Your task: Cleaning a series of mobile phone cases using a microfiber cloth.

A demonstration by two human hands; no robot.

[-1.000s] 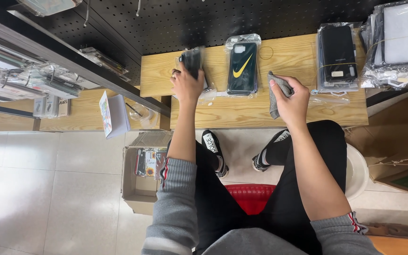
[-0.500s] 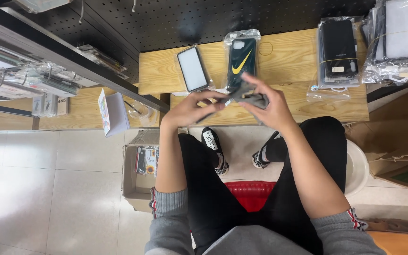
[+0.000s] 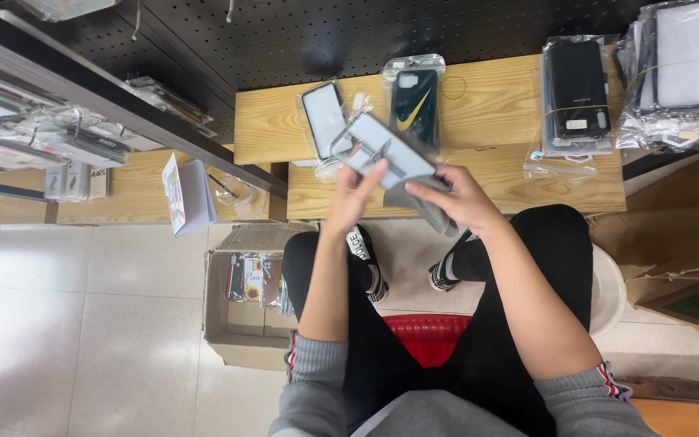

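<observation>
Near the middle of the frame, both hands held 1 grey phone case (image 3: 387, 150) tilted above the front edge of a wooden shelf (image 3: 495, 174). The left hand (image 3: 355, 197) gripped its lower edge from the left, fingers pressed together on the case. The right hand (image 3: 456, 201) closed its thumb and fingers on the case's lower right corner and also pinched a grey cloth (image 3: 429, 209), which hung below that hand.

On the shelf just behind the held case lay a bagged case with a white face (image 3: 323, 117), and to its right a bagged dark case with a yellow mark (image 3: 413, 103). Farther right sat a stack of black cases in plastic (image 3: 578, 95), and at the upper right of the frame a bundle of pale cases (image 3: 686, 57).

Below the shelf, left of the person's knees, an open cardboard box (image 3: 236, 344) stood on the tiled floor. A red stool (image 3: 426, 337) showed between the legs.
</observation>
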